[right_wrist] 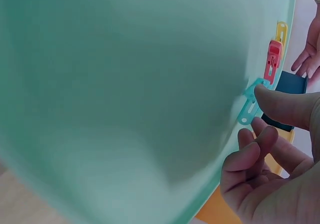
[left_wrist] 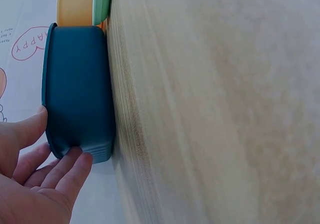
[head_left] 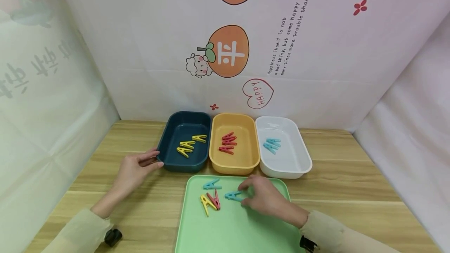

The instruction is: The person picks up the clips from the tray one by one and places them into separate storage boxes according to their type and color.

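My right hand (head_left: pixel 264 196) reaches over the green tray (head_left: pixel 232 233), thumb and index finger apart on either side of a light-blue clothespin (head_left: pixel 233 195). In the right wrist view the thumb partly covers that clothespin (right_wrist: pixel 249 107); a firm pinch is not visible. Another light-blue clothespin (head_left: pixel 212 184), a red clothespin (head_left: pixel 214 200) and a yellow clothespin (head_left: pixel 207 205) lie nearby on the tray. With fairly straight fingers, my left hand (head_left: pixel 133 171) touches the near left corner of the dark blue bin (head_left: pixel 184 167); the left wrist view shows its fingers against the wall (left_wrist: pixel 80 84).
Three yellow clothespins (head_left: pixel 185 149) lie in the dark blue bin. The yellow bin (head_left: pixel 234 169) beside it holds three red clothespins (head_left: pixel 228 143), and the white bin (head_left: pixel 291 167) two light-blue ones (head_left: pixel 272 145). Behind the wooden table (head_left: pixel 337 182) hangs a printed cloth (head_left: pixel 158 69).
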{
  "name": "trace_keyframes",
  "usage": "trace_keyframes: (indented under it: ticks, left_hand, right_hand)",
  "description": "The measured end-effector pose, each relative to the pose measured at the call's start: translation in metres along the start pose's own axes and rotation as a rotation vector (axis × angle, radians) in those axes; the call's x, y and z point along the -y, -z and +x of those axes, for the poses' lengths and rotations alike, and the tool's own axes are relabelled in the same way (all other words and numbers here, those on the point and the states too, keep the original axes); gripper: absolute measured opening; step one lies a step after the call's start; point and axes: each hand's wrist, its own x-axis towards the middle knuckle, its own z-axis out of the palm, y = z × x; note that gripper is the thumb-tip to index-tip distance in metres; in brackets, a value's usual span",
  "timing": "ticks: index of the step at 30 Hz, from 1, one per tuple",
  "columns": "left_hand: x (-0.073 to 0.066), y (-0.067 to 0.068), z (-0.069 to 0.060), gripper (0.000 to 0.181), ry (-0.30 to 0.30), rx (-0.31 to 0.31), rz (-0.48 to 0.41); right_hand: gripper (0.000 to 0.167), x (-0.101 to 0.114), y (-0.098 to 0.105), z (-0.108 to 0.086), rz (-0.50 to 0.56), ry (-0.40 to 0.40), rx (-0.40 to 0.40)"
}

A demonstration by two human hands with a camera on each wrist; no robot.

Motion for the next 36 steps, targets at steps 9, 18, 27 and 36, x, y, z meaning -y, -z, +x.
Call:
trace_keyframes:
  ticks: [9,18,27,36]
  left_hand:
    - [-0.001,0.002,-0.001,0.044,-0.005,-0.021,0.014]
    - [-0.002,0.002,-0.002,0.045,0.004,-0.014,0.003]
    - [-0.001,0.002,-0.003,0.046,0.025,-0.013,0.016]
    - [-0.001,0.001,-0.001,0.047,0.032,0.006,0.009]
  right_hand:
    - [0.033,-0.002,0.002,-0.002,-0.024,-0.015,-0.022]
    - [0.030,-0.002,0.001,-0.002,-0.046,-0.022,-0.015]
    - [0.032,-0.008,0.006,-0.011,-0.083,-0.040,-0.035]
    - [0.032,-0.014,0.007,-0.017,-0.080,-0.067,-0.033]
